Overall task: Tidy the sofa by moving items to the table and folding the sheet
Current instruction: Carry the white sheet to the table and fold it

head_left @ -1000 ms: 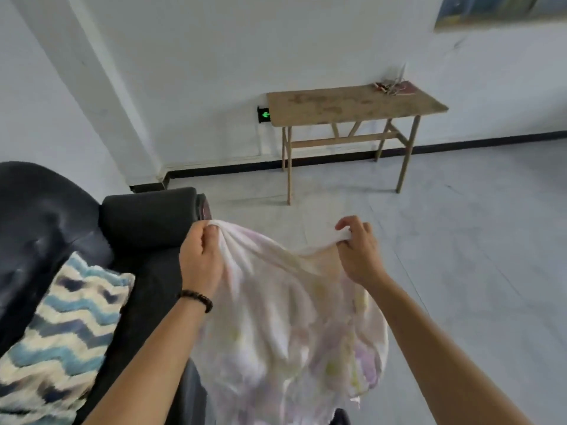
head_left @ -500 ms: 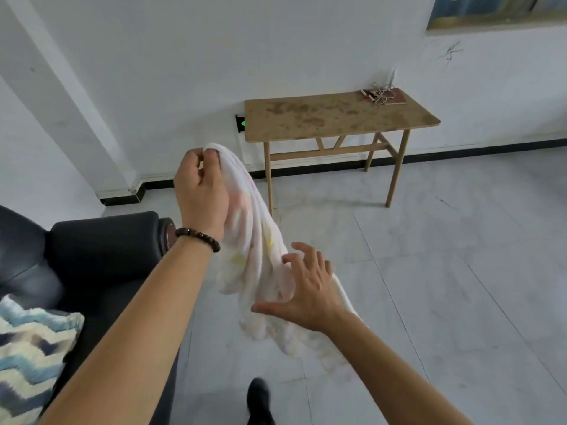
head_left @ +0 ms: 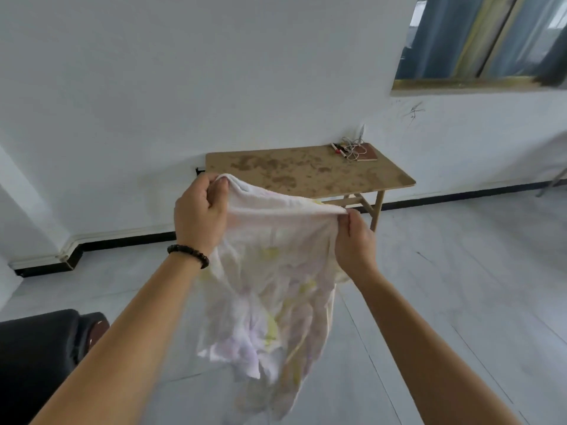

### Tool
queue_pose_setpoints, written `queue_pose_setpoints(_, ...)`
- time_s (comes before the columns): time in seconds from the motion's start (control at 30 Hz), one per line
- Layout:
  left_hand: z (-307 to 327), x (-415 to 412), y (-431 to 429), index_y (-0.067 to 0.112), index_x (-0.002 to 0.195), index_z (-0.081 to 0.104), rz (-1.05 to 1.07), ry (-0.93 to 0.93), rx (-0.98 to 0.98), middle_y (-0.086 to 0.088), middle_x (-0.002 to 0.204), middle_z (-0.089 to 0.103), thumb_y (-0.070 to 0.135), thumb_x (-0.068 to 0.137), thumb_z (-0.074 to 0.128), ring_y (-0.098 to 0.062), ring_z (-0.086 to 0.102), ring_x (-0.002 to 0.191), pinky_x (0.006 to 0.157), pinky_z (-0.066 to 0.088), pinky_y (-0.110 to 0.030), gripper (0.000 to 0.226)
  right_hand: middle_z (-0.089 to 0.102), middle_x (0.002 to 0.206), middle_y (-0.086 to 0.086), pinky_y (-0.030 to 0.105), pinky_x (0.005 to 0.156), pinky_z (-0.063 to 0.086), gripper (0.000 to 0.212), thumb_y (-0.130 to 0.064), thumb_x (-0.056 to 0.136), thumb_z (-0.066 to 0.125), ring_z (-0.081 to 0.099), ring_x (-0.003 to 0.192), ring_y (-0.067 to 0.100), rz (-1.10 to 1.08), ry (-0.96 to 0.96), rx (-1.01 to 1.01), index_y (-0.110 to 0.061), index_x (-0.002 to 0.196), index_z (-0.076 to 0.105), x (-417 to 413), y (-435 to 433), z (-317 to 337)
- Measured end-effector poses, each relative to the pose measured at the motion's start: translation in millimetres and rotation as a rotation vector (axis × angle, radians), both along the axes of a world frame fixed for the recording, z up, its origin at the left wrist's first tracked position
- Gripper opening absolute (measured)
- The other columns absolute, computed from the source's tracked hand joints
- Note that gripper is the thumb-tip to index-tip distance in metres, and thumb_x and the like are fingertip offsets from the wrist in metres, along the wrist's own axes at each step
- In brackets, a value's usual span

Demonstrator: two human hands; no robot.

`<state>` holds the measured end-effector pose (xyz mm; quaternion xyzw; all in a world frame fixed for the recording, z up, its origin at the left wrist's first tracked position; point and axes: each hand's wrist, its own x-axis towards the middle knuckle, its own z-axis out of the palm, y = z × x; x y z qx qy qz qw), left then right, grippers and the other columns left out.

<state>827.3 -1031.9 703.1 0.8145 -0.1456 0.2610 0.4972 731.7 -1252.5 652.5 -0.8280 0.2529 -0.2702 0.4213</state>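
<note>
Sheet [head_left: 270, 289] hangs between both hands at centre frame, left hand [head_left: 199, 219] and right hand [head_left: 354, 243] each with grip clamped on its top edge; counter [head_left: 306, 170] stands at 12 o'clock, sofa [head_left: 36, 357] at 8 o'clock.

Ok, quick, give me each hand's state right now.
Left hand: closed, grip on the top edge of the sheet.
Right hand: closed, pinching the same top edge; the sheet hangs between them.
</note>
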Motion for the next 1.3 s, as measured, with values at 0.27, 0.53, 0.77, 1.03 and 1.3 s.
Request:
queue_pose_setpoints(0.27, -21.8, 133.9, -69.9, 0.036, 0.135, 0.048, -0.171, -0.128, 0.510, -0.003, 0.123, 0.046, 0.074, 0.080, 0.046, -0.020, 0.035, 0.123, 0.100, 0.035, -0.040, 0.067, 0.055, 0.089, -0.018, 0.022, 0.076, 0.044, 0.020, -0.020, 0.102, 0.039, 0.054, 0.084, 0.000, 0.006, -0.264, 0.427, -0.020, 0.106, 0.059, 131.4, -69.4, 49.3)
queue_pose_setpoints(0.53, -121.6, 234.1, -183.0, 0.043, 0.103, 0.064, -0.253, 0.031, 0.460, -0.006, 0.144, 0.038, 0.050, 0.086, 0.044, -0.028, 0.030, 0.127, 0.103, 0.016, -0.036, 0.027, 0.063, 0.097, -0.003, 0.027, 0.074, 0.053, 0.020, -0.019, 0.101, 0.045, 0.061, 0.086, 0.012, 0.289, -0.314, 0.750, -0.023, 0.106, 0.064, 296.0, -146.2, 66.8)
queue_pose_setpoints(0.77, -17.1, 388.4, -199.5, 0.030, 0.102, 0.061, 0.038, -0.032, 0.123, 0.021, 0.115, 0.042, 0.023, 0.085, 0.039, -0.018, 0.037, 0.111, 0.101, 0.035, -0.039, 0.029, 0.048, 0.116, -0.012, 0.023, 0.089, 0.040, 0.058, -0.083, 0.064, 0.059, 0.049, 0.105, 0.003, 0.393, -0.010, -0.029, -0.047, 0.110, 0.058, 426.2, -211.9, 66.8)
queue_pose_setpoints(1.03, 55.2, 519.2, -181.1, 0.017, 0.072, 0.055, 0.257, -0.287, 0.406, 0.004, 0.118, 0.055, 0.029, 0.079, 0.034, -0.024, 0.038, 0.107, 0.079, 0.015, -0.031, 0.025, 0.057, 0.102, 0.010, 0.035, 0.072, 0.038, 0.030, -0.025, 0.081, 0.054, 0.056, 0.097, 0.037, 0.470, 0.120, -0.723, -0.016, 0.108, 0.064, 558.1, -178.8, 26.2)
queue_pose_setpoints(1.3, 56.8, 677.7, -91.7, 0.012, 0.089, 0.060, 0.279, -0.342, 0.594, -0.008, 0.123, 0.051, 0.015, 0.083, 0.037, -0.028, 0.033, 0.108, 0.079, 0.029, -0.042, 0.023, 0.068, 0.106, 0.013, 0.040, 0.080, 0.053, 0.035, -0.019, 0.096, 0.036, 0.063, 0.097, 0.036, -0.184, -0.046, -0.485, -0.026, 0.118, 0.061, 668.1, -248.1, 137.7)
